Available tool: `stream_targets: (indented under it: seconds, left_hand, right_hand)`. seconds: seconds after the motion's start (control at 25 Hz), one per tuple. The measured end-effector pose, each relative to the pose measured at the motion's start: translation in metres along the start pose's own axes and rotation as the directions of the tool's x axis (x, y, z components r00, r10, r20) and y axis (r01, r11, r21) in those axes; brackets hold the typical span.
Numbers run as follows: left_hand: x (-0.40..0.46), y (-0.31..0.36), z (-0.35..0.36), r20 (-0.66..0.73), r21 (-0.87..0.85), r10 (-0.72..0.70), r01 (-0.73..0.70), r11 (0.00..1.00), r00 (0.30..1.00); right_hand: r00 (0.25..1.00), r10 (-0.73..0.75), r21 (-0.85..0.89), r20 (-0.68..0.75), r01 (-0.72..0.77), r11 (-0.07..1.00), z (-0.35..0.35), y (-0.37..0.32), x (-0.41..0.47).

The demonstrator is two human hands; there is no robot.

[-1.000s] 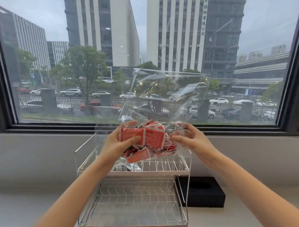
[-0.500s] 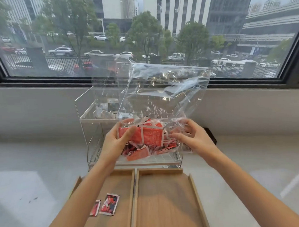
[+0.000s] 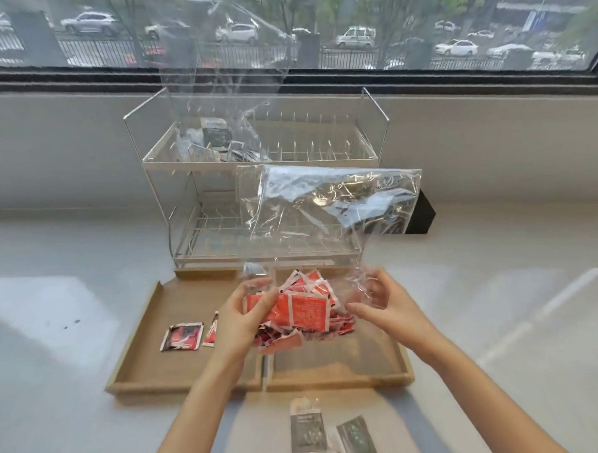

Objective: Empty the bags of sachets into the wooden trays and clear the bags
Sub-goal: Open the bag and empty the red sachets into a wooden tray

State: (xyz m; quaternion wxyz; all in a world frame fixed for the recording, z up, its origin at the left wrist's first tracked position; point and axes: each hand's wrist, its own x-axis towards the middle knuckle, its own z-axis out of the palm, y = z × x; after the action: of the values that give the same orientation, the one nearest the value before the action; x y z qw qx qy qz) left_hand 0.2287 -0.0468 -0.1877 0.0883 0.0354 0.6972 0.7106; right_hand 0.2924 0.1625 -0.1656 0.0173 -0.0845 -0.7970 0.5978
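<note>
A clear plastic bag (image 3: 331, 207) hangs upside down above two wooden trays. My left hand (image 3: 241, 318) grips its lower end together with a bunch of red sachets (image 3: 303, 310). My right hand (image 3: 385, 303) pinches the bag's crumpled edge on the other side. The sachets sit low over the right tray (image 3: 338, 372), near the divider. The left tray (image 3: 149, 359) holds two red sachets (image 3: 182, 337) lying flat.
A clear two-tier rack (image 3: 253, 159) stands behind the trays, with another clear bag and dark sachets on its top shelf. A black box (image 3: 422, 217) sits at the rack's right. Two grey-green sachets (image 3: 308, 431) lie on the white counter in front of the trays.
My view has tilted down from the window to the counter. Both hands have lowered the bag of red sachets from the rack's top level to just above the wooden trays.
</note>
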Motion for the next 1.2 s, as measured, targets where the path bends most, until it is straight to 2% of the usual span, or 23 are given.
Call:
stream_targets:
  seconds: [0.08,0.2,0.36,0.44,0.64,0.8,0.88,1.0,1.2]
  left_hand:
    - [-0.005,-0.019,0.0,0.007,-0.014,-0.058,0.058,0.998,0.998]
    - [-0.013,-0.04,0.002,0.087,-0.029,-0.135,0.138,0.99,0.987]
    - [-0.026,-0.052,-0.002,0.163,-0.009,-0.211,0.216,0.976,0.964]
    - [-0.028,-0.054,-0.006,0.151,0.02,-0.207,0.206,0.978,0.967]
    - [-0.029,-0.051,-0.009,0.148,0.054,-0.186,0.18,0.982,0.971]
    - [-0.034,-0.056,-0.008,0.164,0.211,-0.221,0.185,0.96,0.961]
    - [-0.033,-0.056,-0.01,0.207,0.249,-0.216,0.162,0.955,0.954]
    - [-0.027,-0.053,-0.01,0.209,0.128,-0.2,0.176,0.976,0.957]
    - [-0.014,-0.046,-0.004,0.154,-0.049,-0.169,0.178,0.983,0.974]
  right_hand:
    - [0.999,0.044,-0.002,-0.006,-0.044,0.999,0.006,0.014,-0.003]
    - [0.995,0.1,0.002,-0.005,-0.1,0.995,0.014,0.033,-0.009]
    - [0.98,0.198,0.168,-0.011,-0.193,0.967,0.022,0.046,-0.023]
    - [0.975,0.212,0.201,-0.062,-0.196,0.96,0.02,0.049,-0.028]
    - [0.984,0.165,0.156,-0.066,-0.153,0.976,0.014,0.047,-0.034]
    - [0.959,0.284,0.102,-0.016,-0.282,0.954,0.021,0.064,-0.038]
    - [0.954,0.298,0.13,-0.034,-0.291,0.948,0.021,0.069,-0.04]
    - [0.97,0.232,0.236,-0.072,-0.209,0.949,0.017,0.063,-0.035]
    - [0.983,0.176,0.37,-0.046,-0.147,0.917,0.017,0.048,-0.032]
